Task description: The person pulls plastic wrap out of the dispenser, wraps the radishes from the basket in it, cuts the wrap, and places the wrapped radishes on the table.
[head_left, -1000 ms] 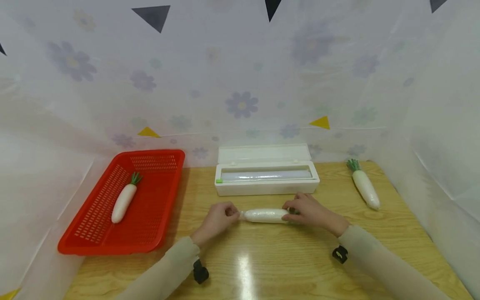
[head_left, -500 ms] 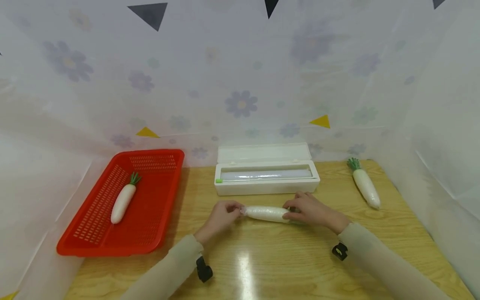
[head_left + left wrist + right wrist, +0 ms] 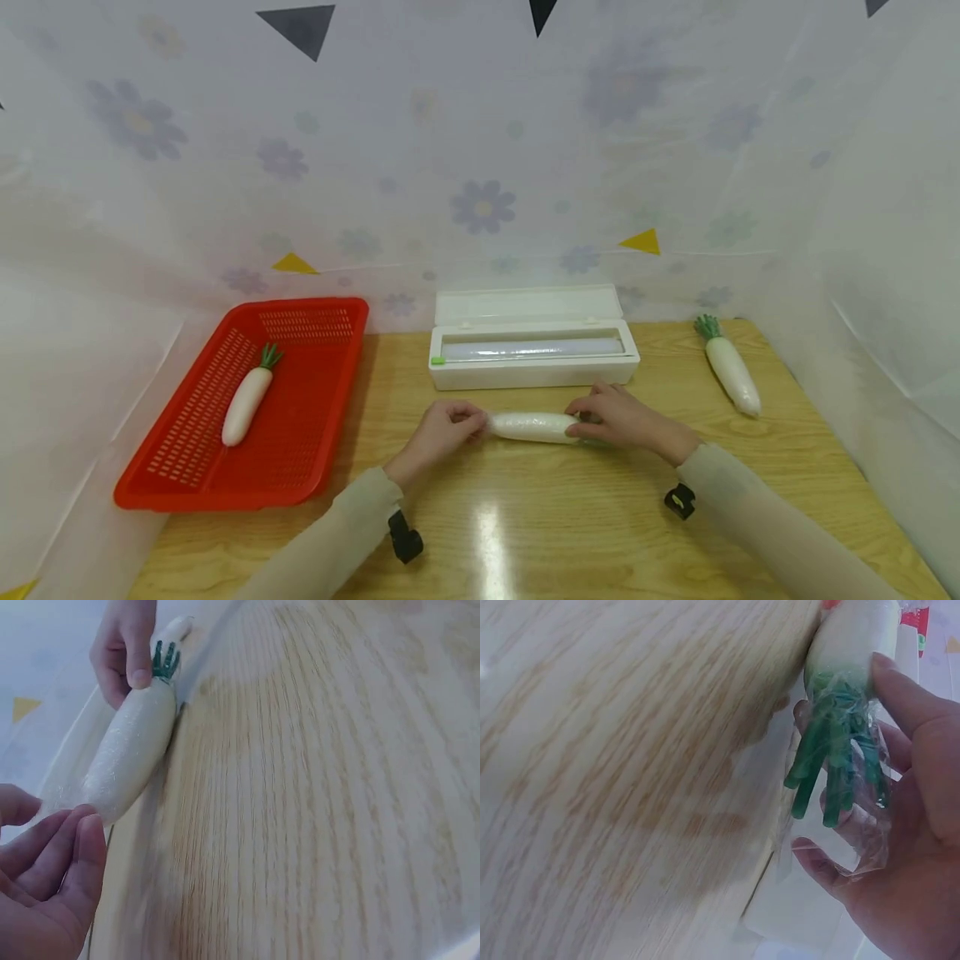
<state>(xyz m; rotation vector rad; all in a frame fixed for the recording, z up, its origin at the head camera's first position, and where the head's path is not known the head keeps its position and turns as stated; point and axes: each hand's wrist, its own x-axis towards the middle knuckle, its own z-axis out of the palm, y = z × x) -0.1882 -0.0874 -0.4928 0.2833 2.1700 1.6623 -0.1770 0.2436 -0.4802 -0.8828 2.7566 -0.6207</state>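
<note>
A white radish (image 3: 534, 427) wrapped in clear plastic film lies crosswise on the wooden table. My left hand (image 3: 442, 435) pinches the film at the radish's pointed end, with thumb and fingertips together in the left wrist view. At the other end my right hand (image 3: 622, 422) grips the radish near its leaf base. In the right wrist view, green stalks (image 3: 836, 750) show through loose film, with the thumb on one side and fingers behind. Just beyond the radish stands a white film dispenser (image 3: 534, 375), its lid raised and a roll of film inside.
At the left, a red plastic basket (image 3: 330, 450) holds an unwrapped-looking radish (image 3: 247, 407). Another radish (image 3: 733, 377), with a shiny surface, lies at the table's back right. Pale flowered sheeting (image 3: 480, 250) closes off the back and sides.
My left hand has shifted slightly right and closed its fingertips on the film end. The radish's left end has lifted or swung slightly away. My right hand has stayed nearly in place.
</note>
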